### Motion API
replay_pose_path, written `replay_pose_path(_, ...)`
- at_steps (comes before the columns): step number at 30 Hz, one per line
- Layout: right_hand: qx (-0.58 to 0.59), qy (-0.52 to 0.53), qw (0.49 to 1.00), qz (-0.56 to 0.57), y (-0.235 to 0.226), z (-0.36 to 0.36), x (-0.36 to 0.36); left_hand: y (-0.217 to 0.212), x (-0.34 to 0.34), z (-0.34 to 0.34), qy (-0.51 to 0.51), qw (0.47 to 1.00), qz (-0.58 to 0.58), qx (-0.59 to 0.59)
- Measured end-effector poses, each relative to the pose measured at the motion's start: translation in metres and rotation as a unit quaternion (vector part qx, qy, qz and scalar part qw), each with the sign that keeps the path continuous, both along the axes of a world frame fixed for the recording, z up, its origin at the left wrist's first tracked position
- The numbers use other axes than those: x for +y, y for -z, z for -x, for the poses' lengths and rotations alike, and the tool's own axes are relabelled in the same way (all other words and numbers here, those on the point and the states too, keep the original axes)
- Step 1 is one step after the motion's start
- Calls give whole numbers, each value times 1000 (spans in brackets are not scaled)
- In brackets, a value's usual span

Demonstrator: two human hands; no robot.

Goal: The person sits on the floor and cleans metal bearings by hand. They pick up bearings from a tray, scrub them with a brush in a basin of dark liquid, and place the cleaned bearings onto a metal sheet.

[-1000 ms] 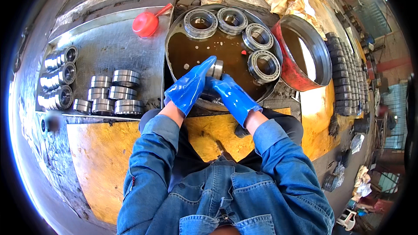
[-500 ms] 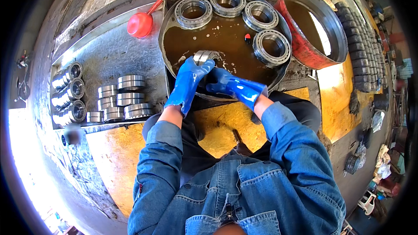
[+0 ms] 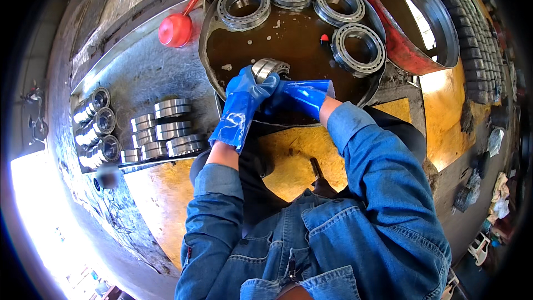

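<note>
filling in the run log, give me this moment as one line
left hand: holding bearing over basin | right hand: beside left, partly hidden | basin: brown liquid, four larger bearings | tray: red ladle, smaller bearings

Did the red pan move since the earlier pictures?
No. The red pan still lies by the far right corner of the metal tray, handle toward that corner. The whole view shifted instead.

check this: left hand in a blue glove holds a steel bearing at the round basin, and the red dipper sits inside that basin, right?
Not quite: the red dipper lies on the metal tray, left of the round basin, not inside it, as the head view shows. The blue-gloved left hand does hold a steel bearing at the basin.
</note>
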State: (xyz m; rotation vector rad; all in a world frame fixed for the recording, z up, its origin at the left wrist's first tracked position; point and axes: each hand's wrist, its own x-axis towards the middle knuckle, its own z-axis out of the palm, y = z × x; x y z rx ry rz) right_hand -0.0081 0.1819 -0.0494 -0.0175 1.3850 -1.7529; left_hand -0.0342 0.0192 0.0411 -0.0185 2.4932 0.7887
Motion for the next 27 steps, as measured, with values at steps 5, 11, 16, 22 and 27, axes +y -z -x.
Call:
replay_pose_path(5, -10, 228, 959, 167, 24, -9, -36, 35, -5, 3, 4, 997, 51, 64)
replay_pose_path(11, 182, 58, 980, -64, 50, -9, -1, 26, 1, 2, 0, 996, 58, 60)
replay_pose_path(16, 23, 8, 998, -61, 26, -1, 13, 3, 3, -1, 1, 1000, 5, 12)
replay_pose_path(22, 76, 87, 991, -62, -22, -18, -8, 23, -3, 2, 8, 998, 32, 53)
replay_pose_path(27, 37, 237, 966, 95, -9, -17, -28, 21, -2, 0, 11, 998, 43, 52)
